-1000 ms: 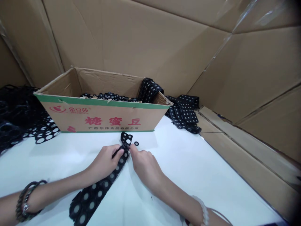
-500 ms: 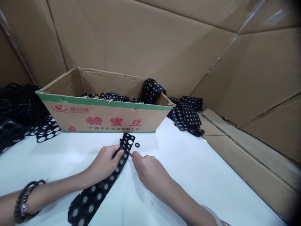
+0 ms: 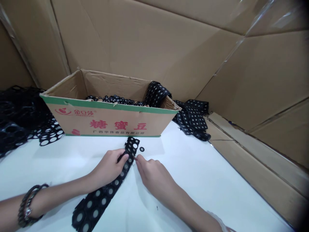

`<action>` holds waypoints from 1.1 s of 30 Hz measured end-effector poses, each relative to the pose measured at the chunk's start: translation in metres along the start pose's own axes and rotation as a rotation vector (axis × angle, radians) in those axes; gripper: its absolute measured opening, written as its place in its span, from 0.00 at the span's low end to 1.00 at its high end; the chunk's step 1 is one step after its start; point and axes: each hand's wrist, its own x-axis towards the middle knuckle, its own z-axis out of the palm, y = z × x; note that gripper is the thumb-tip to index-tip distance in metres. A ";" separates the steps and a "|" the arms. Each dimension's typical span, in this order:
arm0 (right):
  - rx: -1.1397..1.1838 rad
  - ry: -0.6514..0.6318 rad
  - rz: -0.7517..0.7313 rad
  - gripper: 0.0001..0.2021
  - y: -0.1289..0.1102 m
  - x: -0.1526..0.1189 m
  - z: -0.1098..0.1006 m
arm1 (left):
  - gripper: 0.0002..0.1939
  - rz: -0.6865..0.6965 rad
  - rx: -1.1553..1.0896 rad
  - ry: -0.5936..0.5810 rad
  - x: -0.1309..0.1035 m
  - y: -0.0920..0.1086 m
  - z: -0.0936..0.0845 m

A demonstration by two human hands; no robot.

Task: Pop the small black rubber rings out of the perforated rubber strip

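A black strip [image 3: 106, 193] with rows of pale round discs lies slantwise on the white table. My left hand [image 3: 109, 167] is closed on its far part, thumb on top and fingers around the edge. One hole near the far end shows white through it. My right hand [image 3: 154, 175] is closed in a pinch at the strip's right edge, beside my left thumb. A thin dark tip shows at its fingertips; what it belongs to is hidden. A loose black ring with a pale centre [image 3: 142, 149] lies right of the strip's far end.
Beyond my hands stands an open cardboard box [image 3: 111, 120] with many small rings inside and strips over its right corner. More dotted strips [image 3: 191, 120] are piled right of it. Black perforated scrap [image 3: 21, 119] heaps up at left. Cardboard walls [image 3: 169, 48] surround the white table [image 3: 205, 180].
The whole view has shifted slightly, with everything a little further right. Both hands keep their places on the strip, and the loose ring lies where it was.
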 end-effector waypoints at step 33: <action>-0.160 -0.045 0.011 0.20 -0.029 0.004 0.009 | 0.09 0.187 0.237 0.006 -0.021 0.002 0.019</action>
